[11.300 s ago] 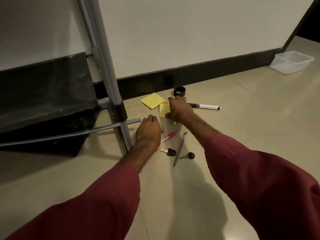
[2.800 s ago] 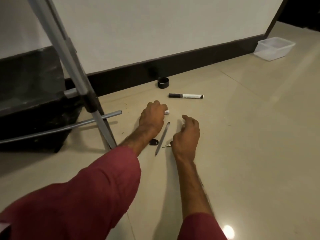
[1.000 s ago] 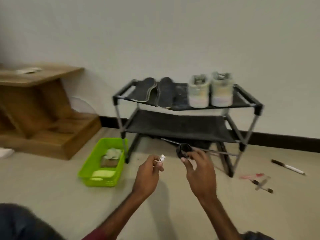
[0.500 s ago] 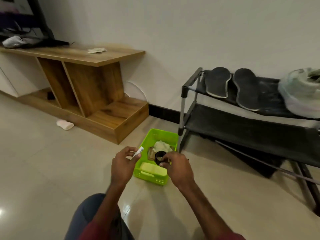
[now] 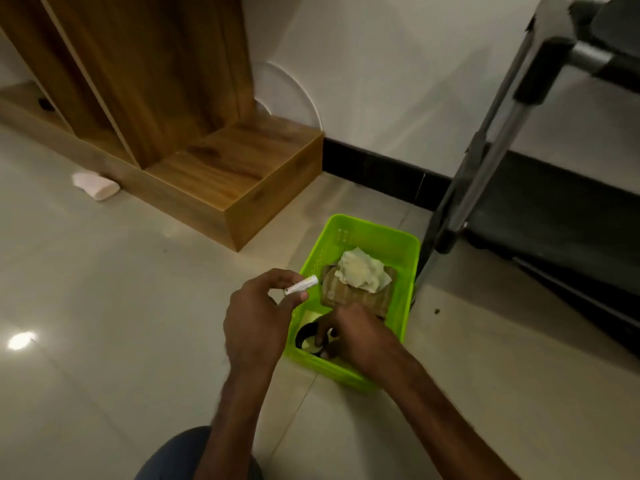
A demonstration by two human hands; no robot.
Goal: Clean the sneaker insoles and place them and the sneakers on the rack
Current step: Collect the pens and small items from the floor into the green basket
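Grips black ring-shaped roll (image 5: 306,336) inside green plastic basket (image 5: 374,230), lower centre, with curled right hand (image 5: 360,337), apparently stowing it; pinches small white tube (image 5: 301,285) in left hand (image 5: 254,323).

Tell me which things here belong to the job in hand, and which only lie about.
Job in hand: green basket, white cloth in it, black ring held by the right hand, small white tube pinched by the left hand, shoe rack.
Lying about: white block on floor, wooden cabinet.
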